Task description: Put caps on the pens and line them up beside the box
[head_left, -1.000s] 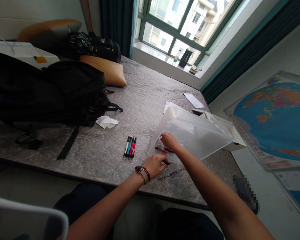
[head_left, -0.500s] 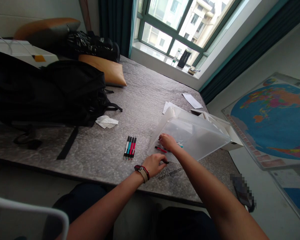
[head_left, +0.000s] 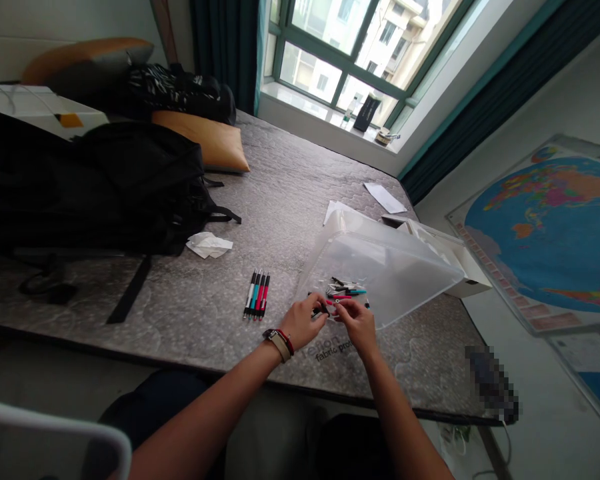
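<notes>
My left hand (head_left: 304, 321) is closed in a pinch on a small black pen part (head_left: 322, 309) at the mouth of a translucent plastic box (head_left: 395, 263). Close beside it, my right hand (head_left: 359, 325) has its fingertips pinched together, the fingertips of both hands almost meeting. What the right fingers hold is too small to make out. The box lies tipped on its side. Loose pen parts (head_left: 347, 288) in black, white, red and teal lie in it just beyond my fingers. Left of my hands, several click pens (head_left: 257, 294) lie side by side in a row.
A crumpled tissue (head_left: 209, 245) and a black backpack (head_left: 145, 180) lie to the left. An orange cushion (head_left: 205, 139) sits behind. White papers (head_left: 384, 198) and an open white carton (head_left: 447, 257) are beyond the box. The covered surface's front edge runs below my forearms.
My right hand has drawn back from inside the box toward my left hand, uncovering the loose pen parts. My left hand stays near the box's mouth, still pinching. The view has shifted slightly.
</notes>
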Motion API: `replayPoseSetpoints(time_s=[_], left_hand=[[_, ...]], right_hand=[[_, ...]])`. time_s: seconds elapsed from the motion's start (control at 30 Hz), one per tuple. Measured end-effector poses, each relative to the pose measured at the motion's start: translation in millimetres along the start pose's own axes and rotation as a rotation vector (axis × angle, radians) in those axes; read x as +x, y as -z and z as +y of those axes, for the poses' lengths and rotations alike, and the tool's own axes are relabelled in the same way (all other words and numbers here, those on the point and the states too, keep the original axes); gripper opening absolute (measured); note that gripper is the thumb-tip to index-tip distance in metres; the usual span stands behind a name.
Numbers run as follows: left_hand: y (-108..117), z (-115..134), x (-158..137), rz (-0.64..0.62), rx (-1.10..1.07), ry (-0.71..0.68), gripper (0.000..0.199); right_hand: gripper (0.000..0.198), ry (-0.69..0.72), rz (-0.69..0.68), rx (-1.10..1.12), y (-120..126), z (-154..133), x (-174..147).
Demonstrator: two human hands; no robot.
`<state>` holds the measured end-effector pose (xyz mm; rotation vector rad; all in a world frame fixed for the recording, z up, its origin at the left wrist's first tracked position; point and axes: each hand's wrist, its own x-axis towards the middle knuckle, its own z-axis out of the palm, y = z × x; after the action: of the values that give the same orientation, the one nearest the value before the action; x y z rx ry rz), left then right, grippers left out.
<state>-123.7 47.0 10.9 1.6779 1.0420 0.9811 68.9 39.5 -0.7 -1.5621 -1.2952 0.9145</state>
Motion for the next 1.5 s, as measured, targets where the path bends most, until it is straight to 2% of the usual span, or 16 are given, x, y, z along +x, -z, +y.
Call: replayPoseSetpoints(time_s=[0.07,0.13,0.3,0.53,0.73,1.07,1.3,1.5], left_hand=[[2,1,1,0.013,-0.06,0.006,0.018],[4,1,2,0.021,-0.106,0.019,0.017],[4,-2,11,0.042,-0.181,0.11,0.022],[-12,-2,21,-0.01,-0.345,0.151,0.028],[-13,0,19,-0.025,-0.329,0.204,0.029],[-13,-7,15,-0.059,-0.363,0.223,0.033],[-9,-3,17,-0.074,-0.236,0.176,0.028],[-9,-4,16,-0.081,-0.222,0.179,0.027]], right_hand=[[0.033,-0.018,0.007,0.04,-1,5,-17],[0.031,-0.001,-0.04,0.03,-3,2,-24],[0.029,0.005,-0.054,0.133,0,-7,-20],[0.029,-0.045,-0.031,0.302,1,1,-25],[0.03,-0.084,0.029,0.374,3,-2,-25],[0.028,-0.143,0.044,0.486,-5,-5,-32],[0.029,-0.19,0.058,0.539,-8,-8,-30],[0.031,-0.184,0.023,0.515,-10,-6,-30]])
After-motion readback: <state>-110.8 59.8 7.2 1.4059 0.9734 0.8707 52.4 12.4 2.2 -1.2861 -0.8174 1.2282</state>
